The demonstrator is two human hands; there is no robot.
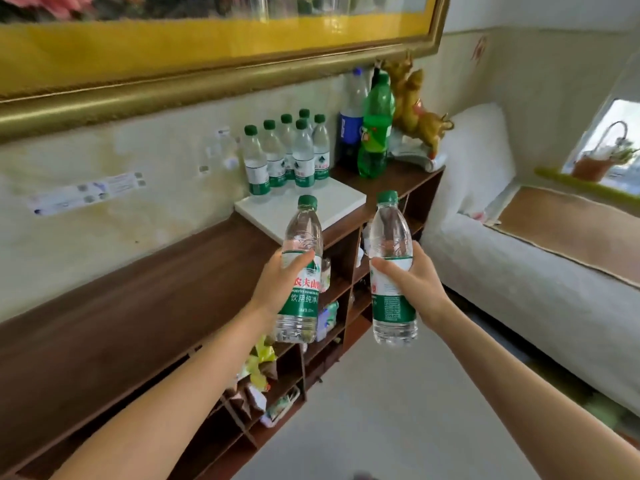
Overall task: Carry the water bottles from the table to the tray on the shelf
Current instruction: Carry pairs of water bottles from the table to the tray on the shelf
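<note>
Your left hand [277, 285] and right hand [412, 282] each clamped an upright water bottle, short of the white tray [332, 206]; left hand nearer.

The framed picture [207, 46] is cut off by the top and left edges. The stickers on the wall [86, 194] are too blurred to read. Things in the shelf compartments [263, 372] are partly hidden behind both forearms and the dividers.
</note>
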